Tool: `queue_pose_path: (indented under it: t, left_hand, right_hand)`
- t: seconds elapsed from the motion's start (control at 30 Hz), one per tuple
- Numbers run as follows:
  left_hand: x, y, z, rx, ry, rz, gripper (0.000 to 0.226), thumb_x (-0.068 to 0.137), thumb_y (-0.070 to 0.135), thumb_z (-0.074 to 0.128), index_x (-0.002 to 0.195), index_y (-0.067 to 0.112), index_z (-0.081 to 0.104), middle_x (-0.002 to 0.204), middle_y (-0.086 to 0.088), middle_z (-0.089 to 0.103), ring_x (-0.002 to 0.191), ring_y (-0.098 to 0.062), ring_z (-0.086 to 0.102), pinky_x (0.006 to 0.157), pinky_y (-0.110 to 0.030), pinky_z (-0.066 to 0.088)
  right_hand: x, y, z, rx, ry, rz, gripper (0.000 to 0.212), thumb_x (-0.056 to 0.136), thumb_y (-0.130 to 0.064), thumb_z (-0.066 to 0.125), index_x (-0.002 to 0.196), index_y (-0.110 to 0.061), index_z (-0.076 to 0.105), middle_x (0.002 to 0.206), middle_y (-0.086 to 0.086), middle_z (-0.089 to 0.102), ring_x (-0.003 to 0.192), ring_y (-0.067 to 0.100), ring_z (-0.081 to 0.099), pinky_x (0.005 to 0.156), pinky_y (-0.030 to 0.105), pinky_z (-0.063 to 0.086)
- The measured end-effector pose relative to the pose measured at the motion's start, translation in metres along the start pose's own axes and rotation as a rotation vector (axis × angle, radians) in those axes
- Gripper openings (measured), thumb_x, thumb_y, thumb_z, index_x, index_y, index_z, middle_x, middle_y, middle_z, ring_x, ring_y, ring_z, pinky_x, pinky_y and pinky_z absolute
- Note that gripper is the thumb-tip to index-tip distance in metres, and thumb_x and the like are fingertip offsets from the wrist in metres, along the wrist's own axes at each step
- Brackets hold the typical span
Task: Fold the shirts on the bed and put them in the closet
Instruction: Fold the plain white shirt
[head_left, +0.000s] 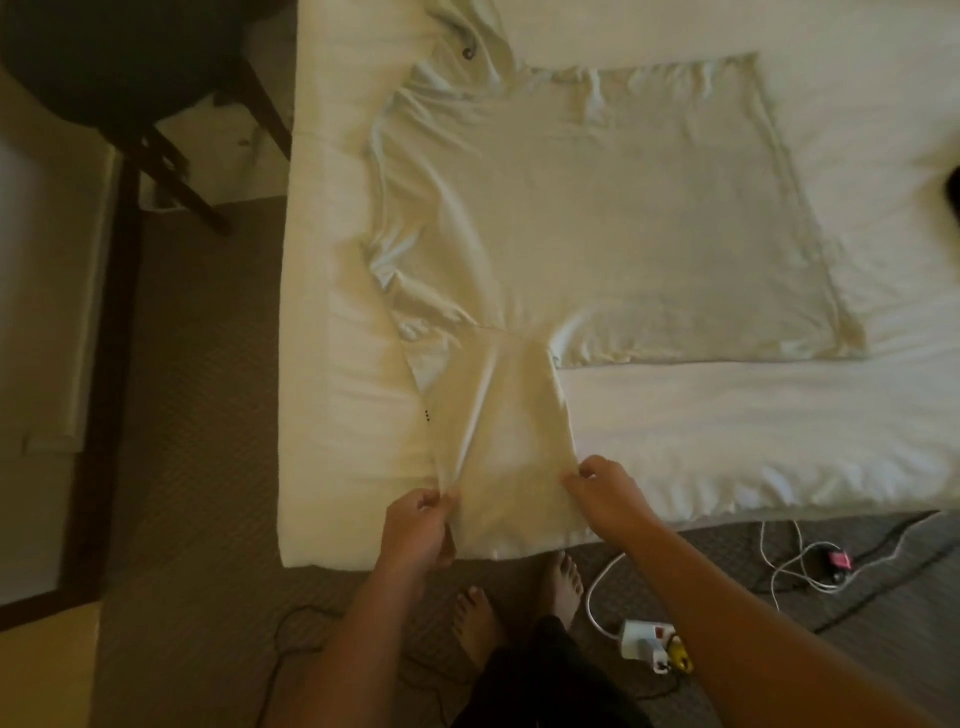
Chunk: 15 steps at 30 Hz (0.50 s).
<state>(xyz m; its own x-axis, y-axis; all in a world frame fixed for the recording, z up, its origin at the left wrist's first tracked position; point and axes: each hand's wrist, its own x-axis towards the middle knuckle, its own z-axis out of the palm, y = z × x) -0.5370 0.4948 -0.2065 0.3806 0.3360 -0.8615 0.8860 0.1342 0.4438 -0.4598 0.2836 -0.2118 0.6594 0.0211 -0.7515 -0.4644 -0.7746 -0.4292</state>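
a pale shirt (597, 208) lies spread flat on the bed (779, 426), its body laid sideways with the collar end toward the bed's left edge and the hem toward the right. one sleeve (509, 436) runs down toward the near edge of the mattress, where both hands have it. the left hand (421, 525) pinches the sleeve's left corner between curled fingers and thumb, and the cloth bunches into a ridge above that grip. the right hand (608, 493) pinches the right corner of the same sleeve end, fingers curled tight on the fabric. the sleeve end hangs slightly over the bed's near edge between the two hands.

the far sleeve is crumpled near the top of the bed, with a small dark mark showing on it. a dark shape (953, 200) cuts in at the right edge of the bed; what it is cannot be told.

on the carpet (208, 467) just below the bed stand the person's bare feet (519, 597). beside them, to the right, lies a white power strip (649, 644) with white cables (789, 561) looping across the floor, close to where the person stands. a dark chair (145, 93) sits beside the bed's left side, its legs near the mattress corner.
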Motion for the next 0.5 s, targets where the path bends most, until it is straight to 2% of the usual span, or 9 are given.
queue_pose_path:
  t: [0.07, 0.2, 0.27, 0.37, 0.43, 0.5]
  left_hand:
    - [0.004, -0.005, 0.002, 0.055, 0.046, 0.018, 0.016, 0.099, 0.025, 0.066, 0.095, 0.01, 0.069, 0.094, -0.015, 0.073, 0.083, -0.031, 0.071, 0.07, -0.049, 0.064]
    - [0.01, -0.001, 0.003, 0.27, 0.137, 0.077, 0.014, 0.092, 0.024, 0.068, 0.085, 0.011, 0.067, 0.084, -0.013, 0.074, 0.075, -0.031, 0.07, 0.072, -0.047, 0.062]
    - [0.006, 0.009, 0.002, 0.474, 0.219, 0.104, 0.015, 0.089, 0.03, 0.064, 0.092, 0.015, 0.063, 0.088, -0.007, 0.068, 0.08, -0.028, 0.065, 0.073, -0.042, 0.056]
    - [0.003, 0.034, 0.013, 0.765, 0.438, 0.246, 0.027, 0.088, 0.04, 0.061, 0.104, 0.02, 0.053, 0.104, -0.004, 0.056, 0.1, -0.032, 0.057, 0.084, -0.045, 0.051]
    - [0.005, 0.056, 0.028, 0.828, 0.466, 0.381, 0.029, 0.09, 0.04, 0.06, 0.11, 0.02, 0.052, 0.112, -0.006, 0.053, 0.106, -0.032, 0.054, 0.086, -0.045, 0.049]
    - [0.01, 0.079, 0.049, 0.878, 0.41, 0.5, 0.027, 0.092, 0.039, 0.059, 0.111, 0.021, 0.052, 0.114, -0.004, 0.052, 0.105, -0.03, 0.053, 0.084, -0.043, 0.048]
  right_hand:
    - [0.002, 0.002, -0.001, -0.107, -0.025, -0.014, 0.024, 0.1, -0.032, 0.053, 0.105, -0.011, 0.062, 0.101, 0.006, 0.065, 0.092, 0.025, 0.064, 0.087, 0.045, 0.056]
    - [0.001, 0.009, -0.014, -0.231, 0.021, -0.065, 0.018, 0.096, -0.032, 0.055, 0.095, -0.017, 0.065, 0.091, 0.002, 0.066, 0.083, 0.021, 0.064, 0.081, 0.041, 0.058]
    - [0.003, 0.012, -0.027, -0.288, 0.05, -0.07, 0.017, 0.097, -0.032, 0.054, 0.091, -0.019, 0.062, 0.087, 0.0, 0.064, 0.079, 0.019, 0.062, 0.075, 0.037, 0.056]
    - [0.013, 0.019, -0.061, -0.333, 0.122, -0.076, 0.016, 0.099, -0.032, 0.052, 0.093, -0.019, 0.06, 0.087, 0.0, 0.062, 0.079, 0.02, 0.061, 0.075, 0.038, 0.056]
    - [0.025, 0.023, -0.089, -0.335, 0.177, -0.075, 0.016, 0.099, -0.031, 0.051, 0.092, -0.019, 0.058, 0.087, 0.001, 0.061, 0.079, 0.022, 0.06, 0.073, 0.037, 0.055]
    - [0.041, 0.027, -0.12, -0.338, 0.243, -0.07, 0.015, 0.098, -0.028, 0.049, 0.091, -0.018, 0.058, 0.088, 0.003, 0.062, 0.079, 0.024, 0.059, 0.071, 0.036, 0.051]
